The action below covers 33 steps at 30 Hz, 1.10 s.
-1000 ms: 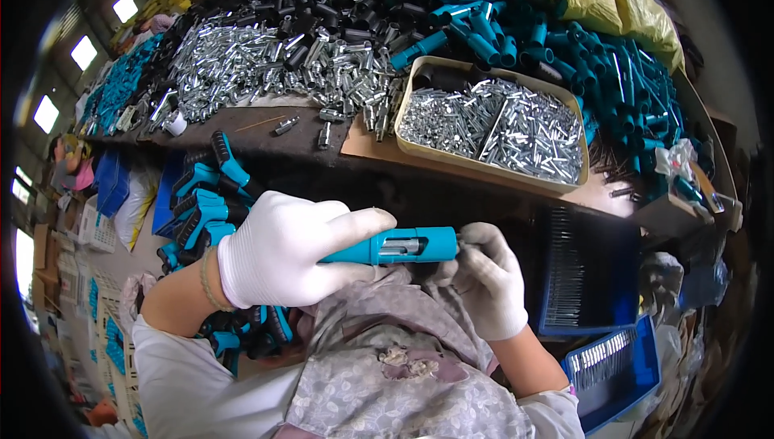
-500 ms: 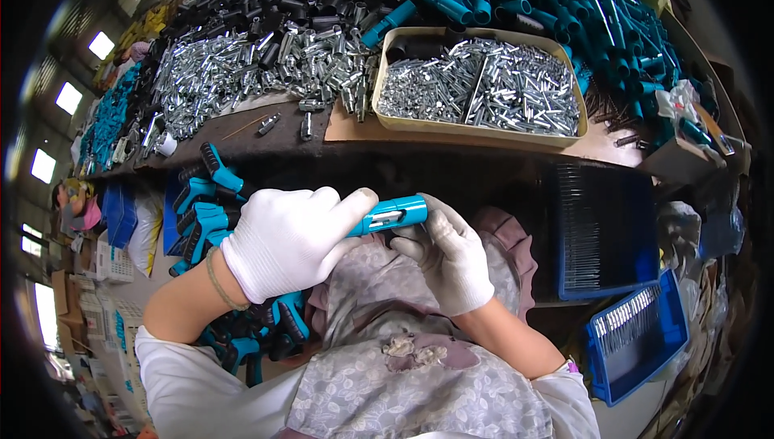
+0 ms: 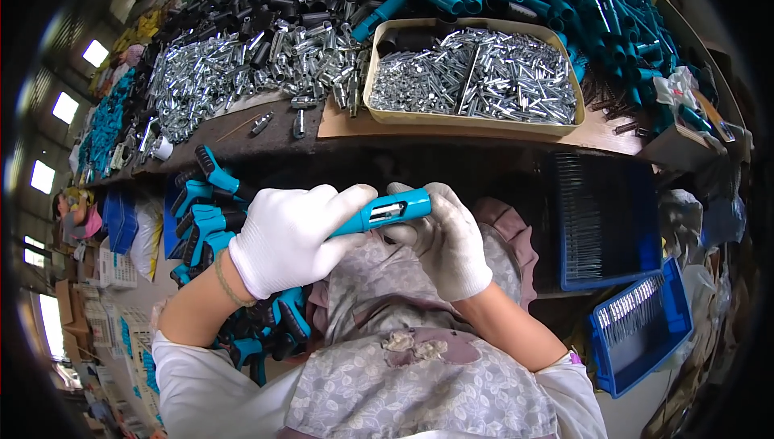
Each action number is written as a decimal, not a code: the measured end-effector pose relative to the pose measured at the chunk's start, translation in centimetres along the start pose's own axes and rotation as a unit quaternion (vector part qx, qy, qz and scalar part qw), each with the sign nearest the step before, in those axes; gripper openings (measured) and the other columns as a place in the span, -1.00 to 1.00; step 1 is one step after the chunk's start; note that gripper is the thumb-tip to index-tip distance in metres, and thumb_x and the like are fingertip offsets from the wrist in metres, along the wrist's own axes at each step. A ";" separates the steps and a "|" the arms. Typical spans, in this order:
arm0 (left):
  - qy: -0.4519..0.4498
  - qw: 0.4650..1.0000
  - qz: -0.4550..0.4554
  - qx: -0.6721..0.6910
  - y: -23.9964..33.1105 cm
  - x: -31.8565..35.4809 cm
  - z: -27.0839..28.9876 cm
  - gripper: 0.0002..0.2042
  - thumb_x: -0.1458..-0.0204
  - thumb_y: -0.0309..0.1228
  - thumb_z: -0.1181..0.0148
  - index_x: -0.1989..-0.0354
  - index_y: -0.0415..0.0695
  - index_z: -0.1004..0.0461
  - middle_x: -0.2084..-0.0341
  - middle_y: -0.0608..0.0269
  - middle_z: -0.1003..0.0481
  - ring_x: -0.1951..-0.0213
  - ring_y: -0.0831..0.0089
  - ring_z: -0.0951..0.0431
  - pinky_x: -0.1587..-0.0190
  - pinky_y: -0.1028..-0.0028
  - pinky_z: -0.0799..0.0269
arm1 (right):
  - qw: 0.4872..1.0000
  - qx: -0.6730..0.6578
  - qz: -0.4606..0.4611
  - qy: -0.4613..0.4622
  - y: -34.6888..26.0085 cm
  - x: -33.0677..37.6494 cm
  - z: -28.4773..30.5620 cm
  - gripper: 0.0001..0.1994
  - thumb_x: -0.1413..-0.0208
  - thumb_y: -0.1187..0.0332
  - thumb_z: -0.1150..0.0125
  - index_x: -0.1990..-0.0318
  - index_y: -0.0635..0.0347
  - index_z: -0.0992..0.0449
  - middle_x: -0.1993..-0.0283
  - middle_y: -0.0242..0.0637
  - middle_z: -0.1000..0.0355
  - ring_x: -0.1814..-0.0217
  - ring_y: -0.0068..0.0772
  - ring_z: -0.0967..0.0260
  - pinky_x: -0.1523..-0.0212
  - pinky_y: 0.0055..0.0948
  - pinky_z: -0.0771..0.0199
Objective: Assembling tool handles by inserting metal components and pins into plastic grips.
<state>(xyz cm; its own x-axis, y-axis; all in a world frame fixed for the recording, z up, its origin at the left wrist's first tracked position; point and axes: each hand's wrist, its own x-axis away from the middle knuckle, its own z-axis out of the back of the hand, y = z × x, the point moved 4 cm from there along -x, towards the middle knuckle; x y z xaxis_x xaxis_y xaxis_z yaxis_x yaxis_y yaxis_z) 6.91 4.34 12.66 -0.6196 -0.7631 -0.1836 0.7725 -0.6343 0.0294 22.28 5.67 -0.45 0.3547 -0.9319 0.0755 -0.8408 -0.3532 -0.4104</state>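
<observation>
1. Wrapping round the rear of a teal tool handle [image 3: 379, 213], the left hand [image 3: 290, 237] in its white glove has its grip clenched tight on it, thumb laid along the top.
2. At the handle's front end the right hand [image 3: 443, 237], also white-gloved, cups from below; its grip is closed on that end, fingers curled beneath the slotted tip.
3. Both hands keep the handle over the person's lap, tilted up to the right, just below the counter [image 3: 266, 137] edge.
4. Above the handle, on the counter, stands a shallow tray [image 3: 476, 120] of silver metal parts.
5. Left of the handle lies a pile of teal-and-black handles [image 3: 201, 205].
</observation>
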 end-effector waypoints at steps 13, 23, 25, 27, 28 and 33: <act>0.024 0.999 0.025 0.033 -0.5 0.8 -0.7 -0.53 0.14 -0.21 -0.45 0.02 -0.05 -0.53 0.53 0.20 -0.50 0.54 0.21 -0.56 0.51 0.34 -0.42 | 0.997 0.038 0.017 -0.069 0.2 -0.8 0.4 -0.64 -0.33 0.15 -0.12 -0.01 0.25 -0.25 -0.14 0.03 -0.34 -0.01 -0.21 -0.52 -0.01 -0.28 -0.67; 0.032 0.999 0.023 0.030 0.0 1.1 -0.5 -0.54 0.13 -0.22 -0.44 0.02 -0.04 -0.52 0.55 0.22 -0.48 0.56 0.24 -0.55 0.53 0.35 -0.41 | 0.996 0.027 0.022 -0.077 0.0 -0.2 -0.1 -0.67 -0.33 0.18 -0.12 0.01 0.24 -0.25 -0.10 -0.02 -0.36 0.00 -0.25 -0.51 0.01 -0.32 -0.67; 0.020 0.999 0.029 0.014 0.0 1.2 -0.7 -0.53 0.14 -0.23 -0.44 0.01 -0.04 -0.52 0.55 0.23 -0.47 0.55 0.25 -0.56 0.53 0.36 -0.40 | 0.998 0.062 -0.002 -0.032 0.0 -0.2 0.4 -0.68 -0.32 0.18 -0.13 0.01 0.23 -0.26 -0.08 -0.04 -0.38 0.02 -0.29 -0.51 0.02 -0.35 -0.67; 0.016 0.999 0.029 0.009 0.3 1.2 -0.7 -0.53 0.14 -0.23 -0.44 0.00 -0.04 -0.51 0.55 0.23 -0.47 0.55 0.26 -0.56 0.53 0.36 -0.40 | 0.998 0.058 -0.001 -0.032 0.0 -0.1 0.5 -0.68 -0.32 0.19 -0.14 0.02 0.23 -0.27 -0.07 -0.05 -0.39 0.02 -0.30 -0.51 0.03 -0.37 -0.67; 0.013 0.999 0.029 0.003 0.3 1.2 -0.7 -0.52 0.14 -0.23 -0.44 0.00 -0.04 -0.51 0.54 0.23 -0.47 0.54 0.26 -0.56 0.53 0.36 -0.40 | 0.998 0.053 0.000 -0.033 0.0 -0.1 0.5 -0.69 -0.32 0.19 -0.15 0.03 0.23 -0.28 -0.06 -0.05 -0.39 0.03 -0.31 -0.51 0.04 -0.39 -0.67; 0.023 0.999 0.025 0.009 0.4 0.9 -0.7 -0.52 0.14 -0.25 -0.44 -0.01 -0.05 -0.51 0.54 0.24 -0.47 0.55 0.27 -0.56 0.53 0.35 -0.40 | 0.998 0.046 0.021 -0.043 0.1 -0.4 0.9 -0.70 -0.32 0.19 -0.15 0.04 0.23 -0.29 -0.08 -0.05 -0.38 0.02 -0.33 -0.50 0.03 -0.41 -0.67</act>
<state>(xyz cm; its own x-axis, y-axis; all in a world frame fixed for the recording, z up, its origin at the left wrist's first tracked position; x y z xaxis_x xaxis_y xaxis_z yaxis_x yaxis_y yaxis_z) 6.80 3.49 11.88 -0.5736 -0.7873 -0.2261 0.7990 -0.5986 0.0574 22.42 6.04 -1.30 0.3567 -0.9340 -0.0194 -0.8157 -0.3012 -0.4939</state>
